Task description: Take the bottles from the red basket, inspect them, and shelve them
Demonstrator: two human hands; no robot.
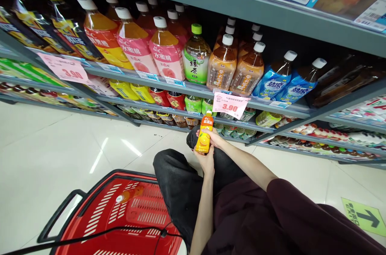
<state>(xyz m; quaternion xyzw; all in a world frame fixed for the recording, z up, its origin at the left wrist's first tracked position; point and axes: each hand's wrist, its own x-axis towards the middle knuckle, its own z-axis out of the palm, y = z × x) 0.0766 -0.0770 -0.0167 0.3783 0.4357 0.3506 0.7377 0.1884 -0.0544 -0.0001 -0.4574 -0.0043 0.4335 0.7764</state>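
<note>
Down at the bottom edge, a red basket (120, 215) sits on the pale floor (45, 146), just left of the knees. Above the lap, both hands share a small orange bottle (205, 136): the left hand (206, 160) cups it from underneath, the right hand (212, 136) wraps its upper side. Beyond them, shelves (193, 90) carry rows of bottled drinks and a pink price tag (230, 105).

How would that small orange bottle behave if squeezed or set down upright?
The small orange bottle looks like thin plastic, so probably gives slightly. It seems full, so fairly heavy for its size. Tall and narrow, it may tip; on its side, likely roll.
</note>
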